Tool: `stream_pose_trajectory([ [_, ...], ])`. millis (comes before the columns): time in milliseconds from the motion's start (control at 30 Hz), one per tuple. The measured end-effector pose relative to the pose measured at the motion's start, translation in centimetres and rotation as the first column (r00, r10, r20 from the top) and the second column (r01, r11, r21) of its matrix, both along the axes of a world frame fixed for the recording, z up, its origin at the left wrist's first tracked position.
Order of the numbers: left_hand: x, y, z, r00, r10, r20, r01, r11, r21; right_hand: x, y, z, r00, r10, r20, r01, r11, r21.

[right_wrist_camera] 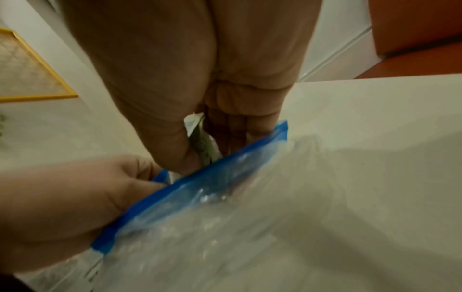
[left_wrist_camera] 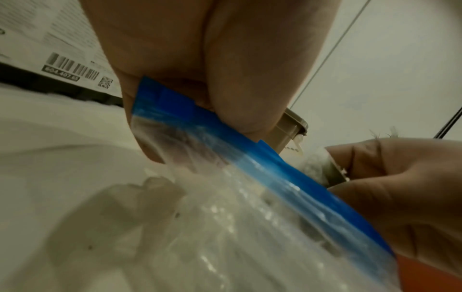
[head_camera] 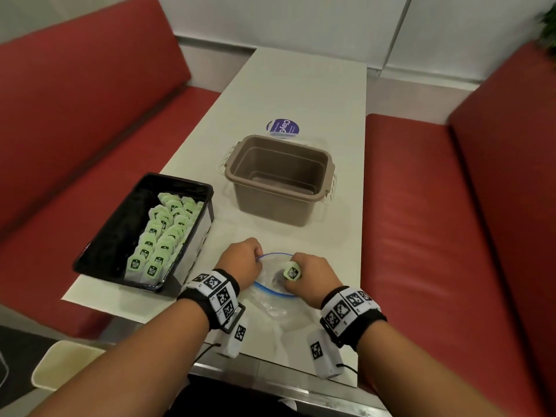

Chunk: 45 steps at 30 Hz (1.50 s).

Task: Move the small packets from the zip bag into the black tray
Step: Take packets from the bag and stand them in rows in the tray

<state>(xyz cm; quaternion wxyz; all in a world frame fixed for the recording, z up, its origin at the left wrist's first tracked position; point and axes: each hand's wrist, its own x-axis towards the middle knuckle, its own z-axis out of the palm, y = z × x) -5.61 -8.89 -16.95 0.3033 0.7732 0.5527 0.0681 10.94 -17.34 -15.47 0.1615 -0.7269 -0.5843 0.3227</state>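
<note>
Wrists banded in black-and-white markers sit nearest us. Our left hand [head_camera: 245, 260] pinches the blue zip rim of the clear plastic zip bag [head_camera: 272, 288]; our right hand [head_camera: 313, 273] pinches one small green packet [head_camera: 291, 271] at its mouth. Whether more remain inside, we can't quite tell. Risk: the floppy rim snags the packet, or we drop it short of the black rectangular tray [head_camera: 99, 251], far left, half-filled. Beyond, a taupe plastic tub [head_camera: 326, 167] stands clear of that path.

Your right hand [head_camera: 311, 273] is hiding most of the packet [head_camera: 291, 271]; below your left hand [left_wrist_camera: 200, 65], the zip bag [left_wrist_camera: 225, 227] is blurring, contents unreadable.
</note>
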Motion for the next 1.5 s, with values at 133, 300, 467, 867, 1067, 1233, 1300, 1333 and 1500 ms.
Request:
stream_pose_trajectory([
  [133,-0.2,0.2,0.7,0.997,-0.04,-0.067,0.039,0.999,-0.012,1.5,0.3,1.1,0.998,-0.046,-0.038,0.047,0.999,0.022],
  [300,0.1,-0.2,2.6,0.976,-0.153,0.157,0.152,0.988,0.017,2.4,0.2,1.1,0.97,-0.104,-0.22,0.112,0.993,0.027],
  [467,1.6,-1.3,4.9,0.911,-0.167,0.378,0.205,0.977,-0.064,2.0,0.1,1.7,0.969,-0.029,-0.245,0.048,0.996,0.072],
  [867,-0.1,-0.6,5.5,0.91,-0.146,0.388,0.171,0.985,-0.031,0.5,-0.1,1.3,0.951,-0.091,-0.294,0.111,0.992,0.053],
  [1067,-3.5,0.9,9.3,0.858,-0.041,0.512,0.088,0.994,-0.068,-1.4,1.4,2.9,0.85,-0.216,-0.481,0.291,0.953,0.088],
  [1233,-8.0,2.8,12.9,0.919,-0.079,0.387,0.069,0.997,0.039,-5.0,3.8,6.0,0.754,-0.162,-0.636,0.285,0.954,0.096],
  [1300,-9.7,3.5,14.1,0.951,-0.122,0.285,0.088,0.988,0.129,-6.6,4.9,6.9,0.729,-0.138,-0.671,0.286,0.951,0.115],
  [1333,-10.5,3.8,14.7,0.962,-0.155,0.226,0.11,0.974,0.198,-7.3,5.4,7.3,0.726,-0.128,-0.676,0.284,0.951,0.126],
  [1500,-14.1,6.0,17.6,0.958,-0.284,0.028,0.245,0.867,0.433,-10.9,7.8,8.1,0.733,-0.051,-0.678,0.245,0.95,0.193],
])
